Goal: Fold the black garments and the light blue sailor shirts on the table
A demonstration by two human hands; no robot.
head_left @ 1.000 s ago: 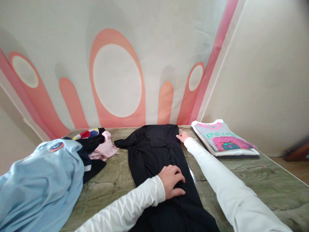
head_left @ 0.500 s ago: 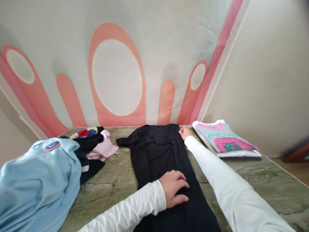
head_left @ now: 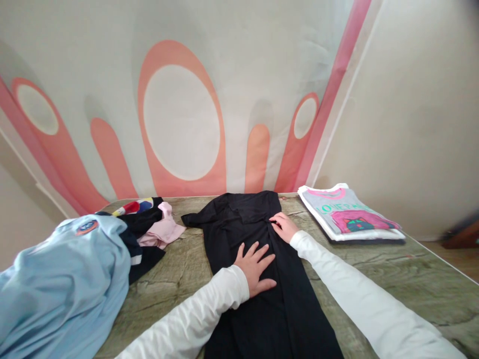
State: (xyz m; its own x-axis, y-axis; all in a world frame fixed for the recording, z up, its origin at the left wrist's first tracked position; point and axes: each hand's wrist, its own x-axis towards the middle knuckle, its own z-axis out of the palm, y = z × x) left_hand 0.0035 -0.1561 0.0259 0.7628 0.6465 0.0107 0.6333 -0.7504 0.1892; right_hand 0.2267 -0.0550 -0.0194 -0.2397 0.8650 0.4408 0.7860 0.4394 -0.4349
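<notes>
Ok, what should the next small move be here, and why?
Probably the bare right hand should release and smooth the crease beside it: that hand seems to pinch gathered fabric of the long black cloth garment, while the bare left hand lies with fingers spread on it and could steady it.

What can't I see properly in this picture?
All in the head view:
Black garment: its near end is cut off by the bottom edge, and the part under the left hand is covered by that hand.
Light blue garment: cut off by the left and bottom edges.
Folded stack: lower clothes mostly hidden under the grey top.
Brown thing far right: blurred, and cut off by the right edge.
</notes>
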